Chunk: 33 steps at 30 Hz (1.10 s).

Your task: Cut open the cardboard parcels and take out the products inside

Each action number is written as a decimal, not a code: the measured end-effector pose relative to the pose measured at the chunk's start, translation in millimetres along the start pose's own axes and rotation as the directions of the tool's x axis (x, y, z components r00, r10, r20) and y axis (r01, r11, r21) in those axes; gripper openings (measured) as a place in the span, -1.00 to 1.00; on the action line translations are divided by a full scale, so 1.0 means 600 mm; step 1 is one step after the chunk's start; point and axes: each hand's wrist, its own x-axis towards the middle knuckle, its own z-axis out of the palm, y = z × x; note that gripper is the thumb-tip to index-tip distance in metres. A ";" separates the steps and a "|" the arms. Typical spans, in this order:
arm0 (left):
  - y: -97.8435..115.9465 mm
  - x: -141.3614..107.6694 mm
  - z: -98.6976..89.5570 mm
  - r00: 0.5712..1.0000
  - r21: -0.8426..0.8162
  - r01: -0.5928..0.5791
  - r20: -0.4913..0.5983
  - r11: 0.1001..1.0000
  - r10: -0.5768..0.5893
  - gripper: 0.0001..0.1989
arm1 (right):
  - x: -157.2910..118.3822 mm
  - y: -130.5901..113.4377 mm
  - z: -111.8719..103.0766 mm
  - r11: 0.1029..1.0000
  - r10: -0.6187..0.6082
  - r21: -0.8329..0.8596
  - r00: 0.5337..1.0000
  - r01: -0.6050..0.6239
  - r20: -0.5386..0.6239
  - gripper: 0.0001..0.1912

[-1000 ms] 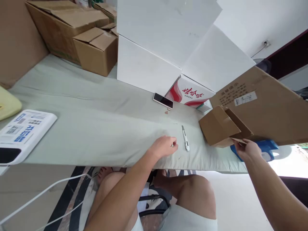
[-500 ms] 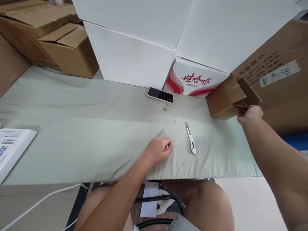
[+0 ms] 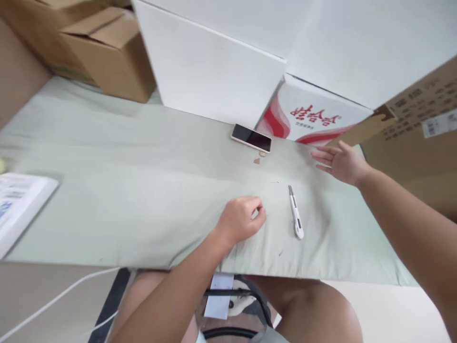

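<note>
My left hand (image 3: 242,220) rests on the cloth-covered table (image 3: 143,200) with its fingers curled in and nothing seen in them. To its right lies a white utility knife (image 3: 296,214), blade end pointing away from me. My right hand (image 3: 341,162) is open, fingers stretched out to the left, above the table at the right. Just behind it, an open brown cardboard box (image 3: 367,127) shows only in part, beside a white box with red print (image 3: 310,116). Whether my right hand touches the brown box, I cannot tell.
A phone (image 3: 252,138) lies against the stacked white boxes (image 3: 217,66), near two small brown scraps (image 3: 257,161). Brown cartons (image 3: 110,57) stand at the back left. At the left edge is a white packet (image 3: 24,205); a large carton (image 3: 421,152) stands at the right.
My right hand has let go of the brown box's flap and moved left with its fingers spread. The brown box sits farther back. My left hand stays curled; the view has shifted.
</note>
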 end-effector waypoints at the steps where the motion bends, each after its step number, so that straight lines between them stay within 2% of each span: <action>1: 0.004 -0.006 -0.005 1.000 -0.013 0.002 -0.008 1.000 -0.002 -0.80 | -0.011 0.001 0.019 0.999 -0.001 -0.035 1.000 0.002 0.020 -0.52; 5: 0.015 -0.029 -0.031 0.996 -0.079 0.047 -0.066 0.996 -0.052 -0.74 | -0.037 0.003 0.125 0.977 -0.050 -0.200 0.989 0.077 0.137 -0.55; 8: 0.015 -0.037 -0.057 0.984 -0.155 0.091 -0.137 0.984 -0.112 -0.69 | -0.050 -0.001 0.244 0.915 -0.157 -0.324 0.951 0.242 0.267 -0.62; 10: 0.012 -0.040 -0.074 0.974 -0.210 0.094 -0.185 0.973 -0.134 -0.64 | -0.065 -0.013 0.336 0.811 -0.250 -0.420 0.891 0.406 0.379 -0.64; 12: 0.007 -0.041 -0.091 0.959 -0.279 0.097 -0.230 0.955 -0.164 -0.56 | -0.081 -0.036 0.434 0.642 -0.361 -0.482 0.789 0.597 0.497 -0.65; 15: -0.006 -0.045 -0.119 0.925 -0.431 0.123 -0.277 0.894 -0.261 -0.51 | -0.097 -0.092 0.582 0.354 -0.564 -0.429 0.556 0.831 0.611 -0.62; 17: -0.017 -0.050 -0.138 0.901 -0.545 0.141 -0.275 0.827 -0.335 -0.53 | -0.102 -0.139 0.674 0.201 -0.692 -0.383 0.407 0.902 0.596 -0.53; 18: -0.023 -0.054 -0.147 0.893 -0.591 0.147 -0.265 0.793 -0.364 -0.55 | -0.105 -0.163 0.715 0.149 -0.743 -0.379 0.356 0.913 0.566 -0.48; 19: -0.029 -0.059 -0.157 0.888 -0.628 0.152 -0.253 0.763 -0.385 -0.57 | -0.108 -0.187 0.752 0.120 -0.776 -0.390 0.331 0.913 0.537 -0.44; 20: -0.034 -0.063 -0.165 0.882 -0.654 0.157 -0.243 0.740 -0.403 -0.59 | -0.113 -0.209 0.785 0.109 -0.789 -0.418 0.334 0.902 0.516 -0.40; 22: -0.043 -0.072 -0.181 0.872 -0.677 0.170 -0.235 0.716 -0.429 -0.59 | -0.127 -0.249 0.839 0.111 -0.767 -0.501 0.394 0.858 0.506 -0.35; 24: -0.050 -0.078 -0.192 0.860 -0.685 0.185 -0.234 0.705 -0.453 -0.59 | -0.144 -0.278 0.881 0.146 -0.724 -0.584 0.488 0.799 0.487 -0.34; 26: -0.055 -0.081 -0.198 0.848 -0.699 0.208 -0.219 0.684 -0.482 -0.59 | -0.159 -0.298 0.912 0.241 -0.681 -0.632 0.592 0.737 0.431 -0.31; 29: -0.059 -0.083 -0.203 0.833 -0.728 0.251 -0.173 0.638 -0.525 -0.59 | -0.162 -0.315 0.946 0.378 -0.589 -0.695 0.739 0.611 0.328 -0.13; 31: -0.060 -0.084 -0.204 0.822 -0.736 0.272 -0.157 0.620 -0.547 -0.59 | -0.147 -0.321 0.957 0.407 -0.557 -0.717 0.776 0.566 0.297 -0.09; 33: -0.062 -0.087 -0.205 0.817 -0.753 0.270 -0.151 0.600 -0.557 -0.59 | -0.120 -0.323 0.958 0.420 -0.579 -0.692 0.760 0.588 0.294 -0.17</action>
